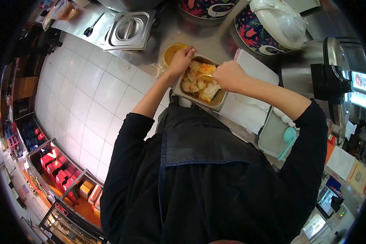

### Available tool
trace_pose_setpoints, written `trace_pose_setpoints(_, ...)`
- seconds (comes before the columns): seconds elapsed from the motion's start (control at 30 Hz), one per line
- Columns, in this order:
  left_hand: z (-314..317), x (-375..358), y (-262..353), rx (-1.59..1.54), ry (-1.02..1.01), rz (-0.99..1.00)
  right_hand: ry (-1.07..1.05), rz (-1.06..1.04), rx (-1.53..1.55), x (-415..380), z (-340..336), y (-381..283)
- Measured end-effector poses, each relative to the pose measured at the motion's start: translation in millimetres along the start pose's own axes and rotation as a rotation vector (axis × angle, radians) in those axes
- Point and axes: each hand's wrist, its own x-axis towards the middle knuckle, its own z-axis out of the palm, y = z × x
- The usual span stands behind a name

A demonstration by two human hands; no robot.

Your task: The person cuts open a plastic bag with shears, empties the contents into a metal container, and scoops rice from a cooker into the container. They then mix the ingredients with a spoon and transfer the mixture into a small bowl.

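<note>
A rectangular steel pan (218, 100) of white and orange rice sits at the counter's near edge. My left hand (180, 61) grips the pan's far left rim, holding it steady. My right hand (228, 75) is closed around a spoon (205, 76) whose tip is in the rice. A clear cup of orange sauce (171, 52) stands just behind my left hand.
A white cutting board (256, 71) lies right of the pan. Two floral rice cookers (272, 28) stand at the back. A lidded steel container (129, 29) sits back left. A tray with a teal spoon (288, 140) is at right. The tiled floor lies left.
</note>
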Motion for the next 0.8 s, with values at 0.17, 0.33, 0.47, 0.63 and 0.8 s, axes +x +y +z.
trace_pose_setpoints(0.17,6,2,-8,-0.046,0.146,0.029,-0.105,0.131,0.003,-28,-67,-10)
trace_pose_setpoints(0.33,10,-11,5,0.005,0.219,0.035,-0.1,0.37,0.036,-27,-31,-28)
trace_pose_setpoints(0.47,17,-15,22,0.046,0.275,0.03,-0.116,0.505,0.093,-15,9,-20)
trace_pose_setpoints(0.63,22,-1,23,0.0,0.204,0.077,0.058,0.518,0.328,-19,24,13)
trace_pose_setpoints(0.8,24,14,21,-0.058,0.126,-0.009,0.082,0.352,0.453,-3,26,44)
